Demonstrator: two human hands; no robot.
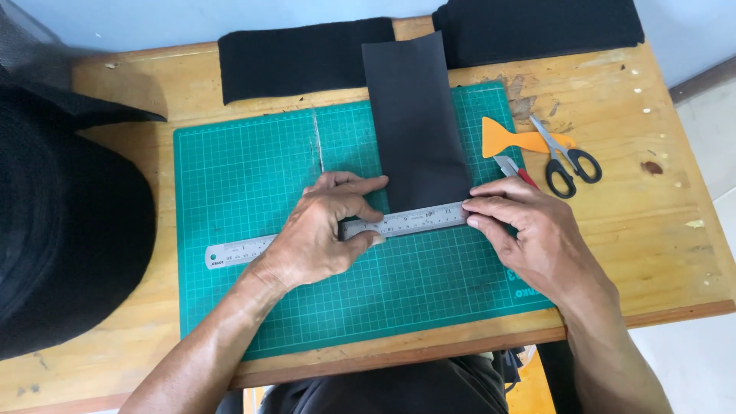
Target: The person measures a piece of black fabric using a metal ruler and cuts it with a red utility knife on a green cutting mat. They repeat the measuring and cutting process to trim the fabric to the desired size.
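Mat (253, 184) centred on table (667, 253). Ruler (337, 234) lies across mat, over near end of sheet (414, 115). Scraper (510, 139), scissors (566, 159) right of sheet. Fabric pieces (299, 57) behind mat.
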